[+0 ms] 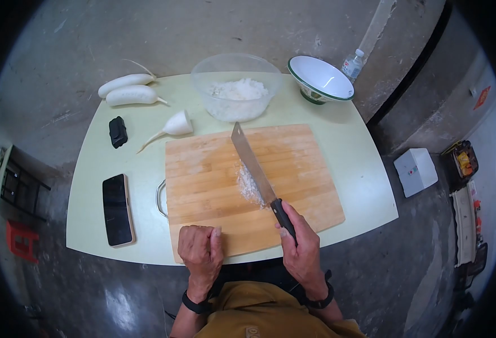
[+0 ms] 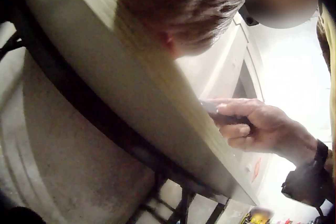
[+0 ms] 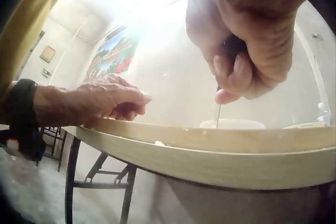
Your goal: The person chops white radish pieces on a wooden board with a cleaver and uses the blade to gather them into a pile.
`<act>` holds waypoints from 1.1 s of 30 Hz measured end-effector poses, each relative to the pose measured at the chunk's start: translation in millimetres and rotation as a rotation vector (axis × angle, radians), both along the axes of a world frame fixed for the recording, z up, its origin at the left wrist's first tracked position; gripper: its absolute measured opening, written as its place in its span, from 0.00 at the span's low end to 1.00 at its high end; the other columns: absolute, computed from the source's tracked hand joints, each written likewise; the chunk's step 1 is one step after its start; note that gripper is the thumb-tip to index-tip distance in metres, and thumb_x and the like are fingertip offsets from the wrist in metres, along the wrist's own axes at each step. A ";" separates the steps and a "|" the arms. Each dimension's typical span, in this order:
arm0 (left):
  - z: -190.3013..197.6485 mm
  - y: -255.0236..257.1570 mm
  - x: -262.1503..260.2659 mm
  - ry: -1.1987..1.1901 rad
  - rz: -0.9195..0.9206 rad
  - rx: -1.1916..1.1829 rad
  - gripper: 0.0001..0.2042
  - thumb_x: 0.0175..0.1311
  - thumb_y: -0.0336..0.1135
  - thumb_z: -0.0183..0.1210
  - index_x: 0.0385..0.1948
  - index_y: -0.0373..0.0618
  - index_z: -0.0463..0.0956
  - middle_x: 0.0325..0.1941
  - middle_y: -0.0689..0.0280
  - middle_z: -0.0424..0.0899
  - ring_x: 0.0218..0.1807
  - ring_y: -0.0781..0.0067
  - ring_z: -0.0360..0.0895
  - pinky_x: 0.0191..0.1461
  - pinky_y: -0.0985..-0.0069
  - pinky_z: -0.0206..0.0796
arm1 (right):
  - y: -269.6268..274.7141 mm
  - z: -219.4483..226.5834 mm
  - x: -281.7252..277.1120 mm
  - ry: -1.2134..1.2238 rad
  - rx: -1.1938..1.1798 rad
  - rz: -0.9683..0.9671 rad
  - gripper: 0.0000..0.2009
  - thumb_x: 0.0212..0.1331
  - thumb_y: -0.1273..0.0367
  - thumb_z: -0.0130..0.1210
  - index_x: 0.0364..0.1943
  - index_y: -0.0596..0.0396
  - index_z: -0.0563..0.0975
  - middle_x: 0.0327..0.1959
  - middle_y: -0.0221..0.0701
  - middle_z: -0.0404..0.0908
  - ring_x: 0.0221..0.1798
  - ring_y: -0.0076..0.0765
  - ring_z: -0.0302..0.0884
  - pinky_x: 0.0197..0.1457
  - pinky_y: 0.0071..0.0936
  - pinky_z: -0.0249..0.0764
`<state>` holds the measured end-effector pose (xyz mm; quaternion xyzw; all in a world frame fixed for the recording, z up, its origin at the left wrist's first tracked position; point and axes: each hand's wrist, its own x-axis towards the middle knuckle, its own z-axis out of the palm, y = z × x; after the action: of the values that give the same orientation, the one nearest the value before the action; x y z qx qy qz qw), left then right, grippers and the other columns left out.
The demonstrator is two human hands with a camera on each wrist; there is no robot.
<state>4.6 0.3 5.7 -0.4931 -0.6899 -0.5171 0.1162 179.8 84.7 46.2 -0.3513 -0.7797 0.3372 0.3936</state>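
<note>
A wooden cutting board (image 1: 214, 169) lies on the pale table (image 1: 344, 152). My right hand (image 1: 300, 242) grips the black handle of a cleaver (image 1: 252, 163), whose blade lies across a small heap of chopped white radish (image 1: 247, 186). My left hand (image 1: 201, 248) rests on the board's near edge with fingers curled, holding nothing. In the right wrist view the right hand (image 3: 247, 50) holds the handle above the board edge (image 3: 210, 145), with the left hand (image 3: 100, 100) resting beside it. The left wrist view shows the right hand (image 2: 257, 127) past the board edge (image 2: 152, 103).
A clear bowl (image 1: 237, 84) of chopped radish stands behind the board, with a white green-rimmed bowl (image 1: 320, 79) and a water bottle (image 1: 353, 65) to its right. Two whole radishes (image 1: 127, 90), a cut radish end (image 1: 175, 124), a black object (image 1: 118, 131) and a phone (image 1: 116, 209) lie left.
</note>
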 end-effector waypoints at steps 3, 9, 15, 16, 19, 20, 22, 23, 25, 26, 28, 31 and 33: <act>-0.9 0.6 0.0 0.013 -0.004 -0.010 0.06 0.55 0.24 0.64 0.25 0.40 0.74 0.24 0.59 0.74 0.28 0.55 0.70 0.33 0.64 0.62 | 3.0 0.7 2.9 -0.004 0.017 -0.002 0.23 0.63 0.81 0.52 0.65 0.61 0.69 0.42 0.47 0.80 0.42 0.47 0.81 0.49 0.34 0.77; -1.9 0.1 -0.2 0.015 -0.009 -0.027 0.07 0.56 0.25 0.65 0.25 0.40 0.74 0.23 0.59 0.74 0.28 0.55 0.70 0.33 0.63 0.62 | 1.9 -0.8 7.4 -0.009 -0.014 -0.051 0.23 0.63 0.81 0.52 0.64 0.62 0.69 0.45 0.48 0.80 0.44 0.47 0.81 0.50 0.34 0.77; 0.8 0.7 0.9 0.014 0.001 -0.055 0.07 0.56 0.25 0.65 0.25 0.40 0.74 0.23 0.59 0.73 0.28 0.55 0.70 0.33 0.63 0.62 | 2.9 1.3 7.3 0.002 0.006 -0.062 0.22 0.64 0.81 0.51 0.64 0.62 0.70 0.47 0.47 0.80 0.46 0.46 0.82 0.51 0.34 0.76; 1.3 0.7 1.0 0.018 0.005 -0.066 0.07 0.56 0.25 0.65 0.25 0.40 0.74 0.23 0.59 0.72 0.28 0.55 0.69 0.33 0.63 0.61 | 4.0 -1.1 7.2 -0.017 0.008 -0.064 0.22 0.64 0.81 0.51 0.64 0.62 0.69 0.47 0.48 0.80 0.46 0.46 0.82 0.51 0.34 0.76; 0.4 1.0 0.3 0.014 -0.002 -0.054 0.07 0.56 0.26 0.65 0.25 0.39 0.74 0.22 0.59 0.72 0.27 0.55 0.69 0.33 0.63 0.61 | 1.4 7.4 9.1 -0.004 -0.017 -0.049 0.23 0.63 0.81 0.52 0.64 0.61 0.69 0.46 0.47 0.80 0.45 0.47 0.81 0.51 0.34 0.76; 0.3 0.7 0.1 0.014 -0.001 -0.055 0.07 0.56 0.26 0.65 0.25 0.39 0.74 0.22 0.59 0.72 0.27 0.55 0.69 0.33 0.63 0.61 | 0.1 7.7 8.7 -0.004 -0.018 -0.049 0.23 0.63 0.81 0.52 0.64 0.61 0.69 0.46 0.47 0.80 0.45 0.47 0.81 0.51 0.34 0.76; 0.5 1.4 1.1 0.014 0.007 -0.063 0.07 0.56 0.26 0.65 0.25 0.39 0.74 0.22 0.59 0.71 0.27 0.55 0.69 0.33 0.63 0.61 | -1.3 8.2 8.6 -0.051 -0.034 -0.012 0.21 0.66 0.79 0.51 0.64 0.64 0.70 0.48 0.42 0.82 0.46 0.33 0.81 0.52 0.27 0.76; 0.4 0.8 1.5 0.014 0.003 -0.065 0.07 0.56 0.26 0.65 0.25 0.39 0.74 0.22 0.59 0.71 0.27 0.55 0.69 0.33 0.63 0.61 | -2.2 8.7 9.6 -0.051 -0.036 -0.015 0.21 0.66 0.79 0.51 0.64 0.64 0.70 0.48 0.42 0.82 0.46 0.33 0.81 0.52 0.27 0.76; -0.6 1.5 0.2 0.022 0.010 -0.056 0.07 0.56 0.25 0.65 0.24 0.40 0.74 0.22 0.59 0.71 0.28 0.55 0.69 0.33 0.63 0.61 | -0.7 9.8 9.2 -0.062 -0.028 0.000 0.21 0.66 0.79 0.52 0.64 0.63 0.70 0.48 0.43 0.82 0.46 0.34 0.82 0.52 0.27 0.76; -1.2 0.8 0.2 0.024 0.014 -0.057 0.07 0.56 0.25 0.65 0.24 0.40 0.74 0.22 0.59 0.71 0.28 0.55 0.69 0.33 0.63 0.61 | -1.9 10.8 8.6 -0.061 -0.030 0.004 0.21 0.66 0.79 0.52 0.64 0.63 0.70 0.48 0.43 0.82 0.46 0.34 0.82 0.52 0.27 0.76; -0.8 1.4 0.7 0.005 0.004 -0.053 0.07 0.56 0.25 0.65 0.24 0.40 0.74 0.22 0.59 0.72 0.27 0.55 0.69 0.32 0.63 0.61 | -3.6 14.2 7.6 -0.024 -0.029 0.015 0.21 0.65 0.79 0.52 0.63 0.63 0.70 0.48 0.43 0.82 0.46 0.34 0.83 0.52 0.28 0.77; 1.6 1.7 0.7 0.022 0.009 -0.071 0.07 0.56 0.26 0.65 0.24 0.40 0.74 0.22 0.59 0.72 0.27 0.55 0.69 0.32 0.63 0.61 | 1.7 -0.3 5.6 -0.048 -0.020 0.030 0.21 0.65 0.79 0.52 0.63 0.64 0.70 0.48 0.44 0.82 0.47 0.34 0.83 0.52 0.28 0.77; 0.1 1.8 0.5 0.013 0.007 -0.065 0.07 0.56 0.26 0.65 0.24 0.40 0.74 0.22 0.59 0.72 0.27 0.56 0.69 0.32 0.63 0.61 | -1.0 7.8 4.3 -0.020 -0.011 0.021 0.22 0.63 0.80 0.52 0.63 0.62 0.70 0.45 0.45 0.81 0.45 0.40 0.82 0.50 0.31 0.77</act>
<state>5.2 2.1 5.8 -0.4977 -0.7071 -0.4908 0.1066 184.1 83.8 53.9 -0.3486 -0.7854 0.3419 0.3805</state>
